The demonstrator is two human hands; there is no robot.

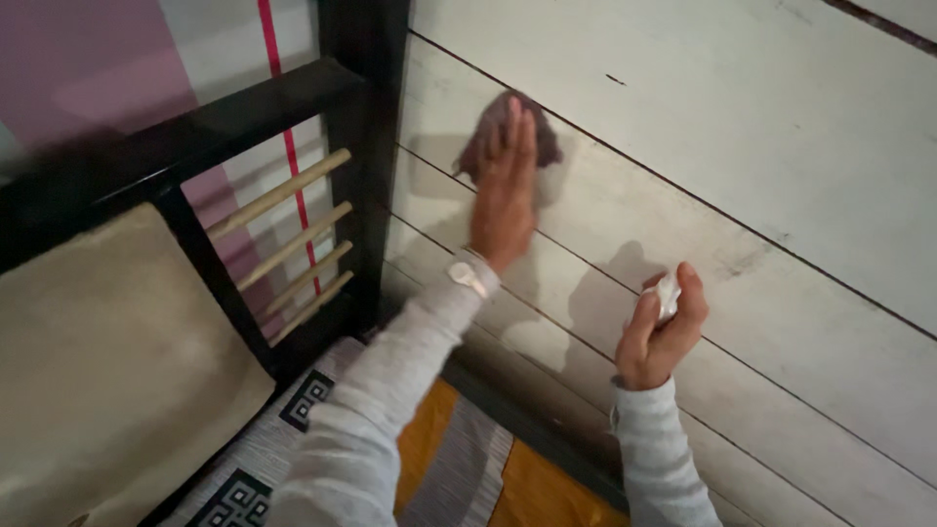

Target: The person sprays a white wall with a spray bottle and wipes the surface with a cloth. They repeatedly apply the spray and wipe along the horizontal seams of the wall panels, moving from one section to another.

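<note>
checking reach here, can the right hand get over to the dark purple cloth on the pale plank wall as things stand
Probably yes. The right hand is raised near the pale plank wall, with only bare planks between it and the dark purple cloth, though it already grips a small white object.

The scene is dim and a little grainy, with soft light that comes from behind the person, so both hands throw grey shadows on the white plank wall (pixel 742 146). The left hand (pixel 505 185) and its dark cloth (pixel 547 132) look slightly blurred. The black bed frame (pixel 361 107) is almost without detail in the darkness.
</note>
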